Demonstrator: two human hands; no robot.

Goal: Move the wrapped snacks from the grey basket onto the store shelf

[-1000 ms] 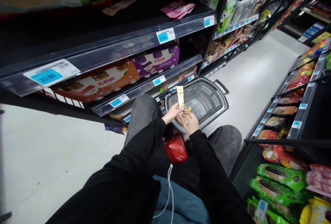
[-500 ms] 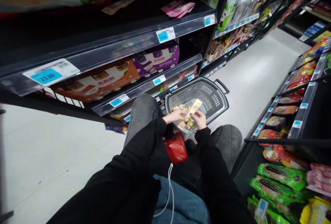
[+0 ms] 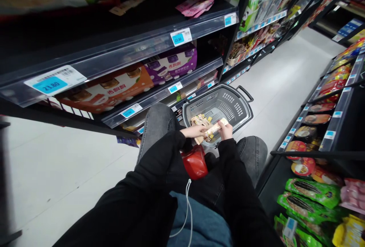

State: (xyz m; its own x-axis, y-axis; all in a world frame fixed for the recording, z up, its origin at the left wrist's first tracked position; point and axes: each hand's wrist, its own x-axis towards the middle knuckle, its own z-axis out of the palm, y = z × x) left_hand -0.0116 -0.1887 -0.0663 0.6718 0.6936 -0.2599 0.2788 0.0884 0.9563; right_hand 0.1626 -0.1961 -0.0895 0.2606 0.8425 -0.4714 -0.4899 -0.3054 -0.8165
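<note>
I am crouched in a shop aisle with a grey plastic basket [image 3: 236,104] on the floor in front of my knees. My right hand [image 3: 227,129] is closed on a long beige snack packet [image 3: 216,128], held level over the basket's near rim. My left hand [image 3: 196,131] touches the packet's left end; its fingers are curled on it. Several small beige and yellow packets [image 3: 200,120] lie in the basket's near left corner.
Dark shelving runs along the left with orange and purple boxes [image 3: 119,87] and blue price tags [image 3: 51,84]. Shelves of bagged snacks [image 3: 310,192] stand on the right. A red object [image 3: 195,162] sits between my knees. White floor stretches ahead.
The long packet went from upright in my left hand to level in my right hand, lower over the basket. My hands shifted slightly right.
</note>
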